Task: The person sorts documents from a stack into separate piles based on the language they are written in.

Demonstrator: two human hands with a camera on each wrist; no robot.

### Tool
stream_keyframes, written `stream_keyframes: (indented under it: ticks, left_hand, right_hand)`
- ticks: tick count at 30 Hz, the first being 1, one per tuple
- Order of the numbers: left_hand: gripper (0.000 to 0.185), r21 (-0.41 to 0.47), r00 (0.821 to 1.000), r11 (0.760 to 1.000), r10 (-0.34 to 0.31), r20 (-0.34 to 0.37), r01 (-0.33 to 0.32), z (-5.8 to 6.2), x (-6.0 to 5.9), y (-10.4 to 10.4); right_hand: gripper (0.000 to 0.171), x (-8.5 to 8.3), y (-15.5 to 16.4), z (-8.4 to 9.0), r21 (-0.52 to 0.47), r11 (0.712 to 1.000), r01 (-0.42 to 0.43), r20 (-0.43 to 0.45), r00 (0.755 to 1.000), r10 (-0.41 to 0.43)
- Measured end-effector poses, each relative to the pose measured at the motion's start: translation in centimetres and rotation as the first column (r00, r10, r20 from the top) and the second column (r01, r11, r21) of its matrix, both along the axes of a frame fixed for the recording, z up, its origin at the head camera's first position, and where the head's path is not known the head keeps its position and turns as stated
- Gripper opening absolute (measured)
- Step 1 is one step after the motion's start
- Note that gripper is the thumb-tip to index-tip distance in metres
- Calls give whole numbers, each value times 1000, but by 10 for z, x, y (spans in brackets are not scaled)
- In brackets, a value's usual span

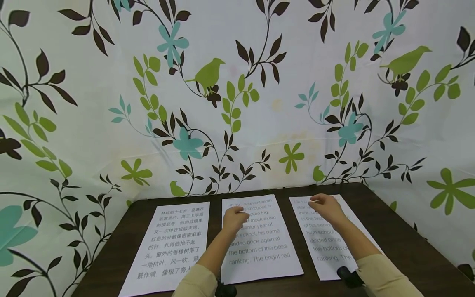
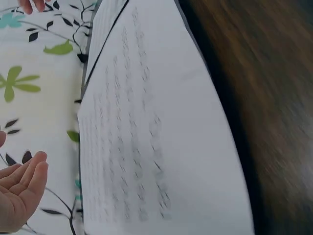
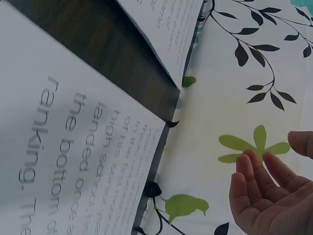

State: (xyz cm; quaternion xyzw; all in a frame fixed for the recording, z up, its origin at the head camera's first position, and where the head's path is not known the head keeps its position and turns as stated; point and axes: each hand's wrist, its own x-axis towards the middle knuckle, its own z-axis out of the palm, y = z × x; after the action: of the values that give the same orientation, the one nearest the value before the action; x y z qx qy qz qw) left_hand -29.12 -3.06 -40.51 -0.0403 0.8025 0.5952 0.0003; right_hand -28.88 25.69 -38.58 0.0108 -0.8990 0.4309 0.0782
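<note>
Left hand point(image 1: 234, 218) hovers loose-fingered above the middle sheet point(image 1: 259, 243); right hand point(image 1: 326, 208), equally loose and holding nothing, is over the right sheet point(image 1: 326, 247) at three o'clock.

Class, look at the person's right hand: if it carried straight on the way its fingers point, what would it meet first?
Probably the patterned cloth backdrop: the right hand hovers over the right sheet, fingers aimed past its far edge. Depth is unclear.

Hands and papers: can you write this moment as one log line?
left hand: open, over middle sheet | right hand: open, over right sheet | left sheet: untouched | table: dark wood
</note>
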Motion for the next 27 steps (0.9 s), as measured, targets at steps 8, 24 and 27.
stream_keyframes:
  ticks: [8,24,27]
  left_hand:
    - [46,-23,998,998,66,-18,-67,-29,-4,-33]
    - [42,-43,994,993,109,18,-109,-35,24,-60]
    - [43,-28,990,991,132,42,-131,-39,27,-62]
  right_hand:
    - [32,22,-31,12,-29,1000,5,41,999,-4]
    - [32,27,-51,-30,-148,989,28,172,985,-2]
    - [32,29,-58,-38,-168,985,31,203,979,4]
